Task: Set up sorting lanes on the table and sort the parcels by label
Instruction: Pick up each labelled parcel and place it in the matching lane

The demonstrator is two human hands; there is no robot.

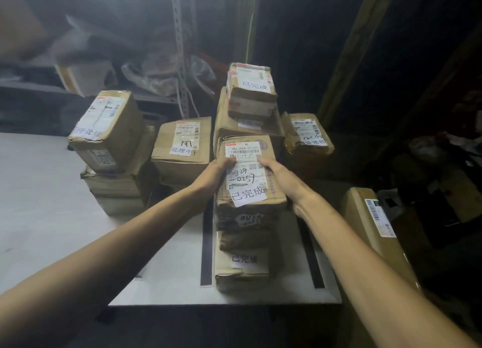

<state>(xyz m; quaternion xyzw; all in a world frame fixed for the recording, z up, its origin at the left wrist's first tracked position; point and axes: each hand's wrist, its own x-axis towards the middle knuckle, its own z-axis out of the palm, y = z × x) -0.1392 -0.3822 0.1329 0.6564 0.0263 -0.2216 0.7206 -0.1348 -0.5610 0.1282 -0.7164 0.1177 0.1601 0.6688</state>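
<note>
Sorting well advanced: your left hand (218, 172) and right hand (283, 182) clasp the sides of the top 已完成 parcel (247, 191) on its stack between the black tape strips (207, 243) on the desk (52, 191), with one labelled box (370, 217) beside the desk apparently unsorted.

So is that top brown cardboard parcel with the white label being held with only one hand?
No, the left hand and the right hand each grip a side of the brown cardboard parcel.
</note>
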